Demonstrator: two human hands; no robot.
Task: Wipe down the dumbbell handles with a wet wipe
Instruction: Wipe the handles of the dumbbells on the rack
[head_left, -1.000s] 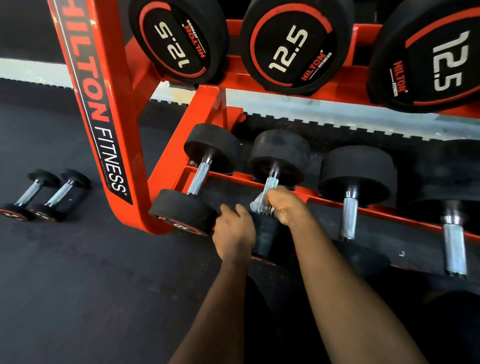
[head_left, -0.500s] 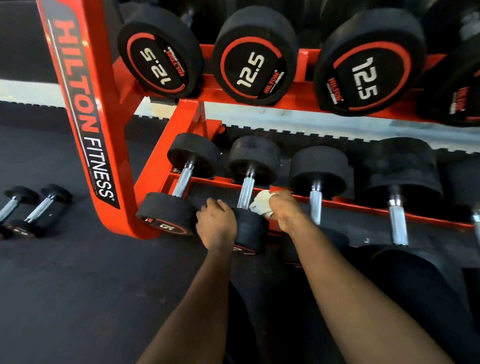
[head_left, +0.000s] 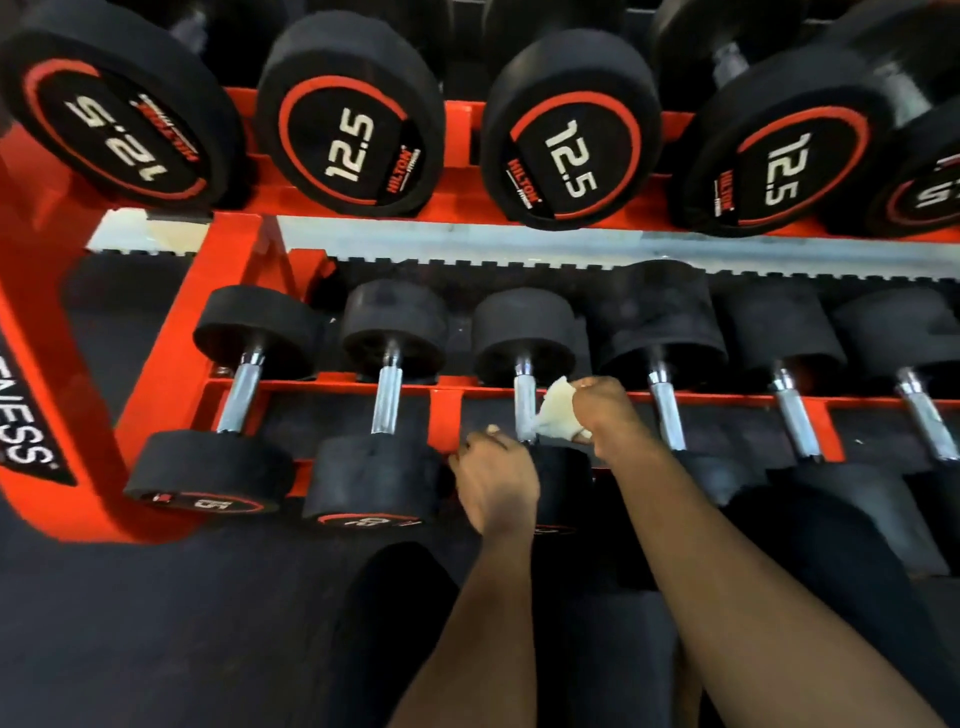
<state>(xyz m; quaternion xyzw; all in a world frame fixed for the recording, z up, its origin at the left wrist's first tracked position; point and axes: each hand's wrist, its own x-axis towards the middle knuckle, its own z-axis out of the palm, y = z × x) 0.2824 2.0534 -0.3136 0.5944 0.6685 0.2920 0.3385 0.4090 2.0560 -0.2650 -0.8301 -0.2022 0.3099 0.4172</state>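
Now right hand (head_left: 605, 415) round wipe (head_left: 555, 411)

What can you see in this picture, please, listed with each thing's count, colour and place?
Rack: one, orange-red, two shelves across the view.
Upper dumbbells: five ends showing, black with red rings, top shelf; four read 12.5.
Lower dumbbells: six, black heads with chrome handles, bottom shelf; the third dumbbell from the left is being handled.
Wet wipe: one, whitish, crumpled against the third dumbbell's handle.
Floor: black mat, below the rack.
Legs: dark-clothed, bottom of view.
Left grip: one hand, curled over the third dumbbell's near head.
Right grip: one hand, pinching the wet wipe.
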